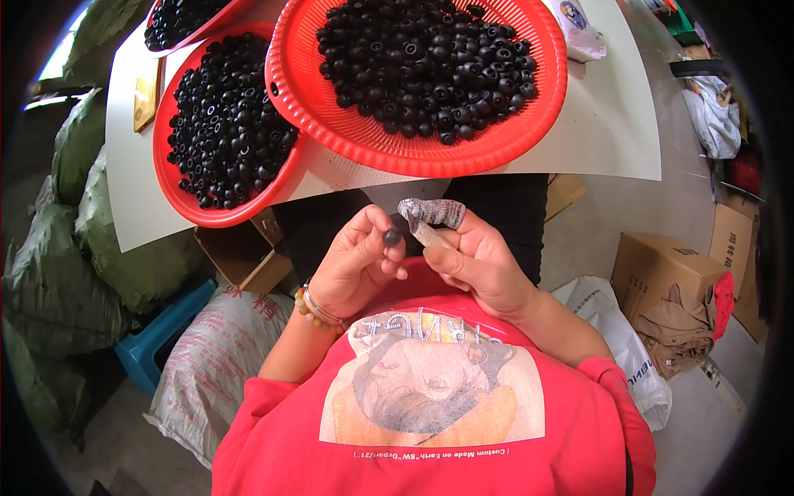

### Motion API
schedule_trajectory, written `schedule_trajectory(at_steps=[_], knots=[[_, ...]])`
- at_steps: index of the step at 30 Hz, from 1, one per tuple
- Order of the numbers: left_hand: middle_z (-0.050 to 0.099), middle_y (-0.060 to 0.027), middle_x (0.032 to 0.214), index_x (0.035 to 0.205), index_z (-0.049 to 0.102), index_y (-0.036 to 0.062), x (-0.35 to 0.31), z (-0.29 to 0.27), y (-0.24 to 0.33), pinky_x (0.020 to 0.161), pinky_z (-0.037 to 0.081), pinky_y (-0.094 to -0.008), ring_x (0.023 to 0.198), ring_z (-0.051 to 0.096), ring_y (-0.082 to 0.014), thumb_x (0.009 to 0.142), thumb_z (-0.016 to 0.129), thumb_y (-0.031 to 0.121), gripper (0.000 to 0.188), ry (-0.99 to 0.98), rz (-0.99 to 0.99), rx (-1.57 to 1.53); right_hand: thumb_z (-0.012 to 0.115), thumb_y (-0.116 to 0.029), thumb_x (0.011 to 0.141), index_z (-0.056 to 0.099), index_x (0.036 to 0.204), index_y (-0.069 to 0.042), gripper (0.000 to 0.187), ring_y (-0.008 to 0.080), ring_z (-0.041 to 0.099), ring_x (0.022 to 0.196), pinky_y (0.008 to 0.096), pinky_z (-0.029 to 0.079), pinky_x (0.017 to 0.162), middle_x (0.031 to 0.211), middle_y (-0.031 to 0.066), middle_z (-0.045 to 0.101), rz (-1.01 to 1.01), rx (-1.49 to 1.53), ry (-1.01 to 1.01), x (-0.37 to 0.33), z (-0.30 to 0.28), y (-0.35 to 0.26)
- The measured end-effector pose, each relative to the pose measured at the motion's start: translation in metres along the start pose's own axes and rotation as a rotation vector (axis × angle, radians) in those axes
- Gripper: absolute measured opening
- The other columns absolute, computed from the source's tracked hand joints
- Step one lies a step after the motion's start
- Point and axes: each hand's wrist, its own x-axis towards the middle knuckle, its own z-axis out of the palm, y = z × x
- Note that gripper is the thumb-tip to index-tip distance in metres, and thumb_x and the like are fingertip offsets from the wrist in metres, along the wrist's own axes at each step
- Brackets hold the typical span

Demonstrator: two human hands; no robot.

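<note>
Black and rounded, a small piece (392, 237) sits at the frame's centre, pinched between thumb and finger of the left hand (360, 258). Just right of it, the right hand (488, 269) grips a pale slim tool (428, 235). Working one piece appears the step; the next move likely calls for steadying it against the tool. Beyond, upper centre, a red basin (418, 162) holds similar pieces (430, 70).

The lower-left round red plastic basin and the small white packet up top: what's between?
The big round red plastic basket of small round black pieces, in the head view.
</note>
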Motion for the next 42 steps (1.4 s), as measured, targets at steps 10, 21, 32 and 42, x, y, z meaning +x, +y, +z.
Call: schedule_trajectory(at_steps=[10, 21, 32, 42], knots=[[0.051, -0.0035, 0.071, 0.088, 0.046, 0.0073, -0.001, -0.001, -0.004, 0.06, 0.05, -0.0253, 0.058, 0.049, -0.0072, 0.084, 0.051, 0.019, 0.013, -0.077, -0.188, -0.013, 0.053, -0.003, 0.081, 0.036, 0.105, 0.002, 0.03, 0.0168, 0.057, 0.074, 0.0268, 0.048, 0.063, 0.092, 0.0095, 0.05, -0.007, -0.072, -0.035, 0.005, -0.005, 0.007], [0.045, -0.0013, 0.07, 0.089, 0.043, 0.0069, 0.0, -0.003, -0.002, 0.059, 0.048, -0.0248, 0.06, 0.045, -0.0082, 0.083, 0.052, 0.017, 0.015, -0.037, -0.055, -0.132, 0.047, -0.006, 0.084, 0.036, 0.112, 0.002, 0.031, 0.0118, 0.052, 0.087, 0.023, 0.042, 0.075, 0.099, 0.0085, 0.051, -0.032, -0.07, -0.032, 0.002, -0.007, 0.007], [0.049, -0.0053, 0.071, 0.086, 0.045, 0.0021, -0.018, 0.031, 0.086, 0.056, 0.05, -0.0277, 0.06, 0.05, -0.0111, 0.085, 0.046, 0.009, 0.007, 0.286, 0.721, 0.578, 0.048, -0.01, 0.084, 0.042, 0.108, -0.001, 0.026, 0.0019, 0.044, 0.078, 0.0174, 0.037, 0.069, 0.088, -0.001, 0.049, 0.076, -0.231, 0.056, 0.004, -0.021, 0.017], [0.057, -0.0045, 0.079, 0.082, 0.056, -0.0009, 0.004, 0.053, 0.095, 0.071, 0.043, -0.0239, 0.075, 0.054, -0.0125, 0.073, 0.057, -0.004, 0.009, 0.625, 0.93, 1.449, 0.049, -0.011, 0.084, 0.04, 0.113, 0.001, 0.033, 0.0072, 0.048, 0.092, 0.0204, 0.038, 0.08, 0.101, 0.0047, 0.051, 0.126, -0.269, 0.075, 0.007, -0.022, 0.022]])
